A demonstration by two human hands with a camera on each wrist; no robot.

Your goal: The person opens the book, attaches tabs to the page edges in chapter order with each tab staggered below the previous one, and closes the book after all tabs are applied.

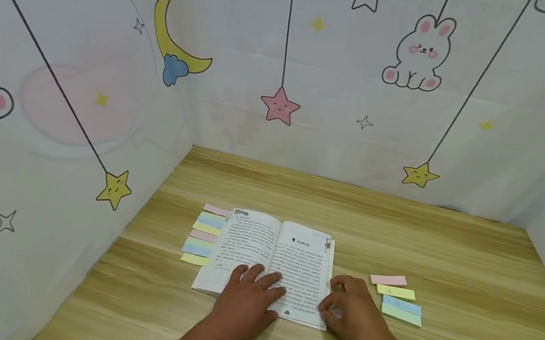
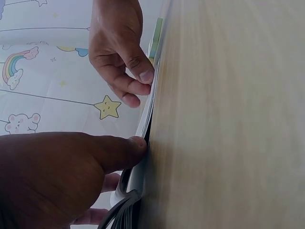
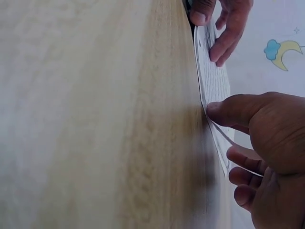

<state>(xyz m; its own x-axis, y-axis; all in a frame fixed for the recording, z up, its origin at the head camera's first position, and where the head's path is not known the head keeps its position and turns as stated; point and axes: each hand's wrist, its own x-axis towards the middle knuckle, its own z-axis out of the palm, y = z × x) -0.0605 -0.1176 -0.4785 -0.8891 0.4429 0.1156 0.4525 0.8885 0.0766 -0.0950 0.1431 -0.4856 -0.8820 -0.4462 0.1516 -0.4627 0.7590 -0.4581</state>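
Observation:
An open book [image 1: 297, 268] with printed pages lies on the wooden table. My left hand [image 1: 250, 299] rests across its lower middle with fingers spread, pressing both pages near the fold. At the right page's outer edge, my right hand [image 1: 354, 311] has its fingers curled in, thumb and fingertips at the paper. In the right wrist view, the thumb [image 3: 224, 112] lies on the page and a thin page edge [image 3: 223, 133] lifts slightly toward the fingers. Whatever lies under the right palm is mostly hidden.
Pink, blue and yellow sticky tabs [image 1: 204, 236] stick out along the book's left edge. Right of my right hand lie several loose strips, among them a pink strip [image 1: 388, 279], a yellow strip [image 1: 396, 292] and a blue strip [image 1: 402, 305]. Cartoon-printed walls [image 1: 318, 147] enclose the table.

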